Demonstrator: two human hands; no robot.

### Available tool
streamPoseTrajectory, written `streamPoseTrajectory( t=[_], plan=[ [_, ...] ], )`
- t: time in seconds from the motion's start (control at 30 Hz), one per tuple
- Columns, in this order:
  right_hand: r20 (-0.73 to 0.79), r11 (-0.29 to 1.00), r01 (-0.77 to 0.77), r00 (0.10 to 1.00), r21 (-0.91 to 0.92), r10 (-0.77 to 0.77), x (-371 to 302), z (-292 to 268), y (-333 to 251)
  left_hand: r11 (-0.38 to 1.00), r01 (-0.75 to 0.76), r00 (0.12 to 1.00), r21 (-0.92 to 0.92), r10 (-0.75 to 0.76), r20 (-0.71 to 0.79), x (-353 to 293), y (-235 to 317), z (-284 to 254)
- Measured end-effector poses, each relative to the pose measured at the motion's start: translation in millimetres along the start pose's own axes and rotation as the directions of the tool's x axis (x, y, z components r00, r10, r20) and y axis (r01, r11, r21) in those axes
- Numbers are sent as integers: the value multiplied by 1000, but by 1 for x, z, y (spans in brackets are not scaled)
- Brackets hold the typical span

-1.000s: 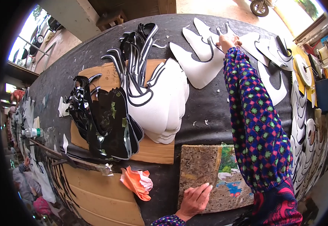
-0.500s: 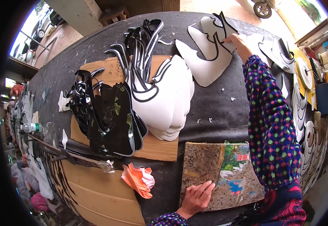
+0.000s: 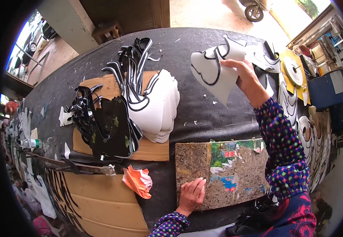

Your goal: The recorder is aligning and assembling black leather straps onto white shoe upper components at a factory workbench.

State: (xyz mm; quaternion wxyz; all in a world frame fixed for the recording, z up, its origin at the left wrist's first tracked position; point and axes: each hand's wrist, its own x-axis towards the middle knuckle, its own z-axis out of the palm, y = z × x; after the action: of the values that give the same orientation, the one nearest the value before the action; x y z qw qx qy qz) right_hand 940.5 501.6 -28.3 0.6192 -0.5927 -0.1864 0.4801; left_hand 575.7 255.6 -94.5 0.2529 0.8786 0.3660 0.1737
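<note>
My right hand [image 3: 245,75] pinches a white shoe-upper piece [image 3: 224,81] with black edging, raised above the dark worktable [image 3: 203,122] and curling downward. My left hand [image 3: 192,194] rests on a speckled brown board [image 3: 242,173] near the table's front, its fingers drawn together and curled with nothing visible in them. Left of the board's far edge, a fanned stack of white upper pieces [image 3: 155,114] with black-and-grey edged straps lies on cardboard [image 3: 157,153]. Beside that stack sits a heap of black upper pieces [image 3: 108,126].
A crumpled orange cloth [image 3: 136,182] lies left of the board, by a large cardboard sheet [image 3: 104,197]. More white edged pieces [image 3: 264,59] lie at the far right, near a white tape roll [image 3: 293,71] and a blue box [image 3: 329,89]. A plastic bottle [image 3: 30,143] is at the left.
My right hand has lifted a white upper piece off the table and brought it nearer. My left hand stays on the board. The whole view has shifted slightly.
</note>
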Motion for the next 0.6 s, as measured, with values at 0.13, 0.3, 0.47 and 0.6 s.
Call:
streamPoseTrajectory(
  t=[0.13,0.3,0.47,0.6],
  plan=[
    [57,969,-243,969,37,241,-152,-31,-15,994,12,999,-113,-17,-41,5,0,-2],
    [118,724,-622,777,297,619,-323,-71,50,882,194,934,-429,-300,-193,-6,-10,-1],
    [164,233,-405,198,-884,966,-350,-141,61,611,272,865,-743,-494,-89,-1,-3,4],
    [63,313,-115,860,-943,507,-190,-162,32,823,271,917,-500,-379,-127,-15,-12,-3]
  ],
)
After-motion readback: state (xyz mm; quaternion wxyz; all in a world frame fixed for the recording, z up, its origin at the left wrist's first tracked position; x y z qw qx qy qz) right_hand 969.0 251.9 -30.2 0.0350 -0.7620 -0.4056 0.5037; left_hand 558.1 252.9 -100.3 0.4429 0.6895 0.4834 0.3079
